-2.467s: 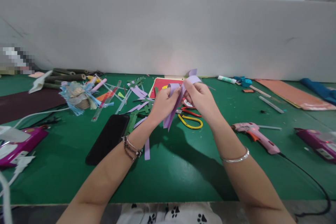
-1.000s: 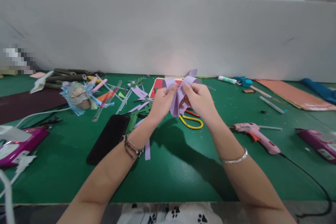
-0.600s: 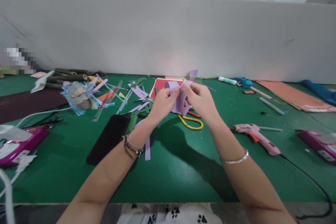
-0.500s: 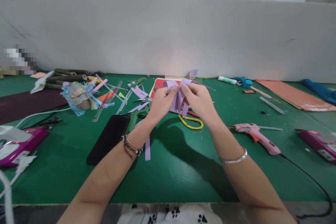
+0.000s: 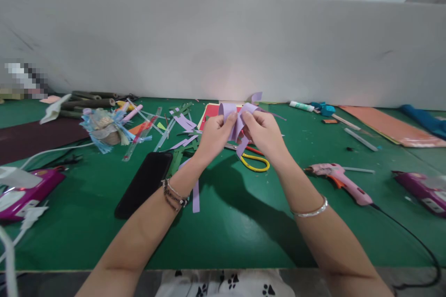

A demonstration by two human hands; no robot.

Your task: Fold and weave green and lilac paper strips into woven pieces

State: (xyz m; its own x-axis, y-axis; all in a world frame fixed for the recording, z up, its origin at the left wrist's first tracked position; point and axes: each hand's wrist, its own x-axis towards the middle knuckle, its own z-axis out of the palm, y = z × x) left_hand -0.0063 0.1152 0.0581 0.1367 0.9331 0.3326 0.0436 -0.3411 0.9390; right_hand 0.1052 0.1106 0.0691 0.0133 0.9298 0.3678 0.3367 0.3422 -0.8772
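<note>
Above the green table [image 5: 244,222], both hands hold a looped lilac paper strip [image 5: 238,118]. My left hand [image 5: 215,136] pinches its left loop, fingers closed. My right hand [image 5: 265,133] pinches the right loop, thumb and fingers pressed together. A short tail of the strip hangs down between the two hands. Yellow-handled scissors [image 5: 256,162] lie on the table just below the hands.
A black phone [image 5: 143,184] lies left of my left forearm, with loose lilac and green paper strips [image 5: 181,134] behind it. A pink glue gun [image 5: 339,181] lies at the right, a purple one [image 5: 21,192] at the left. Red paper [image 5: 211,113] sits behind the hands; a white partition [image 5: 223,41] closes the back.
The long hanging tail of the lilac strip has been drawn up and folded into loops between the hands. Both hands have stayed in nearly the same spot.
</note>
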